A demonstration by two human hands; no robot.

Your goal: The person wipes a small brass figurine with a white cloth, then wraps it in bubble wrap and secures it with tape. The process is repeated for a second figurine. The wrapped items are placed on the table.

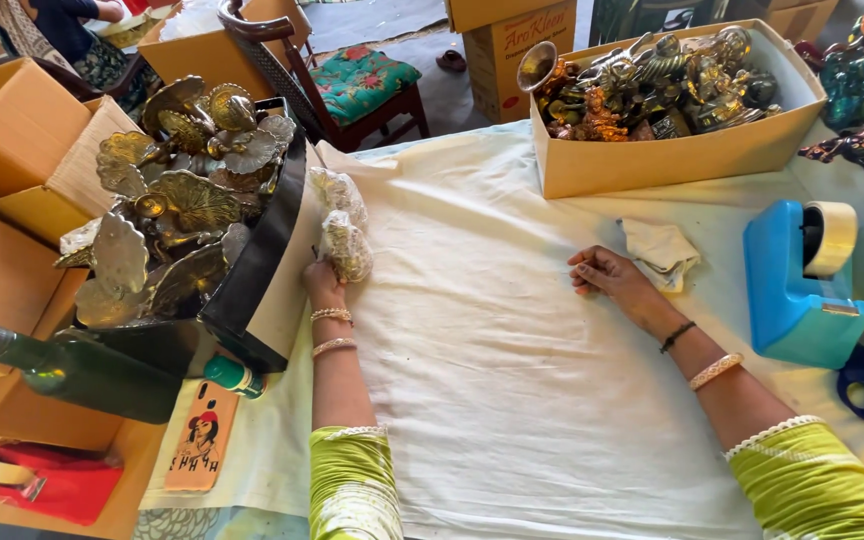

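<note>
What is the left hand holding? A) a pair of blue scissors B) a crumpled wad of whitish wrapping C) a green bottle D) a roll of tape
B: the left hand grips the crumpled whitish wrapping at the edge of the black tray of brass pieces.

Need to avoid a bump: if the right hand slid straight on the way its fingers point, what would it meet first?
The right hand rests on the white cloth-covered table, fingers curled and pointing left. Bare cloth lies along that line; the first thing would probably be the bubble-wrapped bundle held by the left hand, though depth is unclear.
</note>
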